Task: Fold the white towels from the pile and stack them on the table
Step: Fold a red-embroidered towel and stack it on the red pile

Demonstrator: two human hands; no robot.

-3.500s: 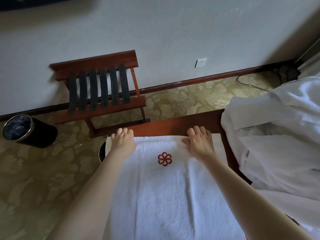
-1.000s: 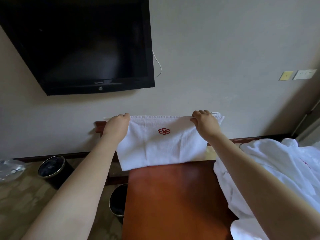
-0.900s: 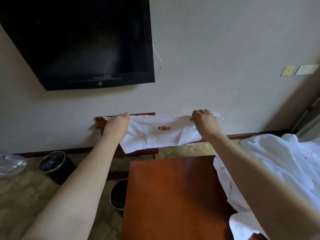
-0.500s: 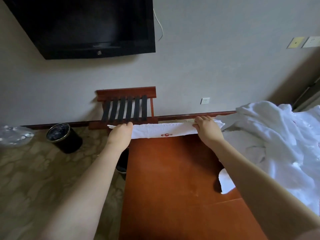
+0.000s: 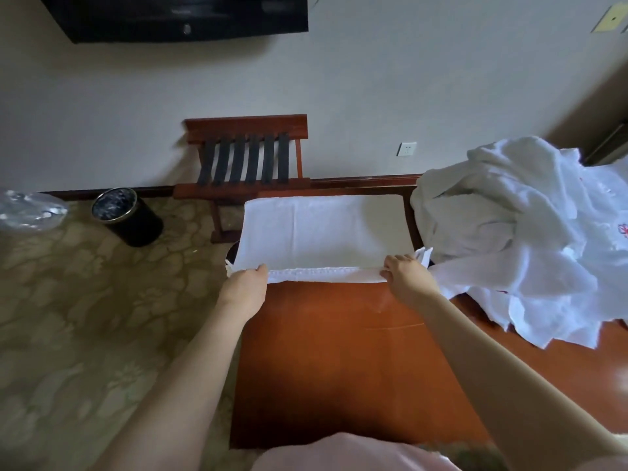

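Note:
A white towel (image 5: 316,232) lies spread flat over the far end of the reddish-brown table (image 5: 339,362). My left hand (image 5: 246,285) grips its near left corner and my right hand (image 5: 406,277) pinches its near right corner, both at the towel's near hem. The red emblem is not visible. A rumpled pile of white towels (image 5: 530,232) sits on the table's right side, close beside my right hand.
A wooden luggage rack (image 5: 248,164) with black straps stands against the wall beyond the table. A black bin (image 5: 125,215) and a clear plastic bag (image 5: 27,209) are on the patterned carpet at left. Another dark bin (image 5: 232,251) peeks from under the table's left edge. A TV (image 5: 176,15) hangs above.
My hands have lowered the towel from held up in the air to laid out flat on the table's far end, and drawn its near edge back toward me. The view has tilted downward.

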